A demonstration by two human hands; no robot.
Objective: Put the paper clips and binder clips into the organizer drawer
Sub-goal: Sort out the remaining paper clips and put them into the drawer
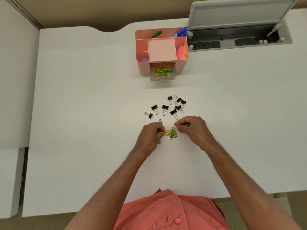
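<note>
A small pile of yellow and green paper clips (171, 133) lies on the white desk (83, 113) between my hands. My left hand (152, 135) pinches clips at the pile's left edge, and one green clip (160, 121) pokes out above its knuckles. My right hand (192, 128) is curled at the pile's right edge with fingertips pinched; I cannot see what they hold. Several black binder clips (172, 107) are scattered just beyond the hands. The pink organizer (142, 67) stands farther back, its clear drawer (162, 75) pulled open with yellow and green paper clips inside.
Markers (157, 34) and pink sticky notes (180, 51) fill the organizer's upper compartments. An open grey cable hatch (239, 37) sits at the back right. A second white surface (15, 80) adjoins the desk's left side.
</note>
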